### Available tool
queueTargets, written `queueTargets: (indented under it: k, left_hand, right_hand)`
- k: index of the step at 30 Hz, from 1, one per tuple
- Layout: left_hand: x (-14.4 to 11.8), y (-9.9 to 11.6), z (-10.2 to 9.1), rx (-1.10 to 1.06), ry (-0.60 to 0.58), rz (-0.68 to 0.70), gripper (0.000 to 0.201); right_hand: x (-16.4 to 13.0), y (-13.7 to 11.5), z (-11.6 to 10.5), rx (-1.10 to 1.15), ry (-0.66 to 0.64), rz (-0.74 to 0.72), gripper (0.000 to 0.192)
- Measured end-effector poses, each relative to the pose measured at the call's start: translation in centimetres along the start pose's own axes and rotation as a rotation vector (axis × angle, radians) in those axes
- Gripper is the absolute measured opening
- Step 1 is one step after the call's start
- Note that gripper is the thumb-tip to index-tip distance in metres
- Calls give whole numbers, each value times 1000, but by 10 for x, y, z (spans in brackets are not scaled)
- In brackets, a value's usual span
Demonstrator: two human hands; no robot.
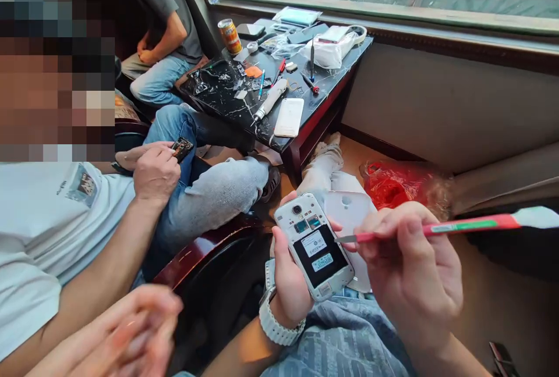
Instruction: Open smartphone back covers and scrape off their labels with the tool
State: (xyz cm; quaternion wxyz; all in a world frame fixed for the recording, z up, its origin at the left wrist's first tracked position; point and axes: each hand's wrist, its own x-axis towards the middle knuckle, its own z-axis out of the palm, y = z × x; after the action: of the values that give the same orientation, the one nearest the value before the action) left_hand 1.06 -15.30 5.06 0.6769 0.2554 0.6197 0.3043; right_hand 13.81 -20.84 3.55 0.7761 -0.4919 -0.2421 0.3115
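Over the lap, the left hand wraps around a white phone with its back cover off, thumb along one edge and fingertips on the other. The right hand pinches a red tool, whose metal tip touches the phone's right edge. Behind the phone lies the white back cover. Left of both hands, a neighbour's hand holds a small dark part.

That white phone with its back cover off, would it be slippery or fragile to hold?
The opened white phone probably feels light and stiff: the left hand holds it alone, by its edges. Its smooth rim looks somewhat slippery. The exposed insides seem fragile where the red-handled tool in the right hand touches.
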Motion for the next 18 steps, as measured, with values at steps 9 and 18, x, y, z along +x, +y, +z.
queueTargets:
  k: [9,18]
  left_hand:
    - [2,-37,21,-535,-609,-15,61]
    - [-1,-29,20,-486,-539,31,47]
  right_hand:
    - [-26,-13,-28,-560,-171,-172,16]
    - [-28,-10,-32,-656,-279,-379,28]
